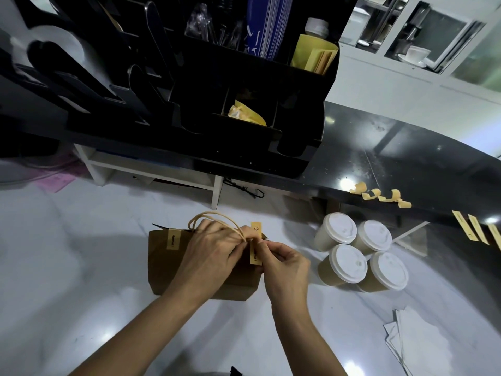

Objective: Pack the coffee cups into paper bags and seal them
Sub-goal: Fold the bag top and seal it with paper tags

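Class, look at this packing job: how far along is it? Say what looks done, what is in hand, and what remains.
Done: one yellow sticker strip already seals the brown paper bag near its left end. In hand: the left hand pinches the bag's top while the right hand presses a second yellow smiley sticker over it. Left: four white-lidded paper coffee cups stand unpacked on the white counter.
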Available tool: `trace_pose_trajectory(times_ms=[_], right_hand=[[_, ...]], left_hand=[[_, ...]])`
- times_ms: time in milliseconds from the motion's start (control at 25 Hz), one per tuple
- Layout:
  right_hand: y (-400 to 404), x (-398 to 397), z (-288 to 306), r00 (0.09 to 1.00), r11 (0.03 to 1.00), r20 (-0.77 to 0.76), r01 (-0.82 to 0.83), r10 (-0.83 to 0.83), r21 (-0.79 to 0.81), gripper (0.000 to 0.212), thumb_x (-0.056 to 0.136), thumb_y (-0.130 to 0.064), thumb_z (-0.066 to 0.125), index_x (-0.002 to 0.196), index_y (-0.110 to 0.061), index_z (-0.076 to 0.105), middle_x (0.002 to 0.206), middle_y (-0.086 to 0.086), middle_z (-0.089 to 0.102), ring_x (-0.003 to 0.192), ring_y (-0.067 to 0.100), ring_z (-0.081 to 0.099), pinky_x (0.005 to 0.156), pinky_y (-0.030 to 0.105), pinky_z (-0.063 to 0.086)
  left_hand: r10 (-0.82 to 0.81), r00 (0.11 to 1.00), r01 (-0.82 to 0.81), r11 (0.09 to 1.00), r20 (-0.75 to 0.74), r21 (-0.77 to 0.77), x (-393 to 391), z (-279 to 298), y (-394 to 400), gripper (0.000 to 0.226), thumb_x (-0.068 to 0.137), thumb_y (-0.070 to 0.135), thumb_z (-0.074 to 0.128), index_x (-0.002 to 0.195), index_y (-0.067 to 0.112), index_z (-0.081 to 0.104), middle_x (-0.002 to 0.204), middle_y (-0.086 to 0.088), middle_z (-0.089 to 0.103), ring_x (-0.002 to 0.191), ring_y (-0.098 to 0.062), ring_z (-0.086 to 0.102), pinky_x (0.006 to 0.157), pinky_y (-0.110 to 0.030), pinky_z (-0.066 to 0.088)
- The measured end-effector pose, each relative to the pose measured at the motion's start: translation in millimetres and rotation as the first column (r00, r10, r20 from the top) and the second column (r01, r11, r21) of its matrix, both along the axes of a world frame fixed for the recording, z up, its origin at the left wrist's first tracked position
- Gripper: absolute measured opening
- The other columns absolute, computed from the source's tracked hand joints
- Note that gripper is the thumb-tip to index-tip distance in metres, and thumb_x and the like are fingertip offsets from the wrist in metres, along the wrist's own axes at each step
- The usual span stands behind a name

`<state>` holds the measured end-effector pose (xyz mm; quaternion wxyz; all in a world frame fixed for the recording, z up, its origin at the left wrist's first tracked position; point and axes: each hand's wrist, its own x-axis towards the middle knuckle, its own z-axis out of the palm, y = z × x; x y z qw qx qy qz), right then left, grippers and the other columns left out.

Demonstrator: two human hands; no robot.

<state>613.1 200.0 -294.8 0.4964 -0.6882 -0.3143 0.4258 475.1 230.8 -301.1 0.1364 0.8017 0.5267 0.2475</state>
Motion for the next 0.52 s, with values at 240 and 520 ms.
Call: trace_pose_trajectory(times_ms=[240,520], right_hand=[[0.0,0.9,1.6,0.999,1.000,0.036,-0.011,0.012,-0.026,0.017,0.089,-0.020,0.077,0.072,-0.019,0.079,0.064,0.002,0.074,0.047,0.011,0.059,0.047,0.016,0.048],[-0.6,4.6,1.2,0.998,0.997,0.047,-0.043,0.046,-0.071,0.015,0.087,-0.024,0.079,0.074,-0.018,0.079,0.065,0.005,0.074,0.050,0.016,0.063,0.050,0.020,0.050]], left_hand=[[-0.039,0.999,0.037,0.998,-0.033,-0.057,1.6,5.0,5.7,0.027,0.102,0.034,0.050,0.124,0.041,0.062,0.113,0.018,0.064,0.108,-0.006,0.048,0.097,-0.026,0.028],[-0.018,0.988,-0.002,0.992,-0.154,-0.126,5.0,7.6,7.4,0.030,0.105,0.038,0.038,0.127,0.041,0.059,0.125,0.015,0.055,0.117,-0.009,0.044,0.105,-0.028,0.027]])
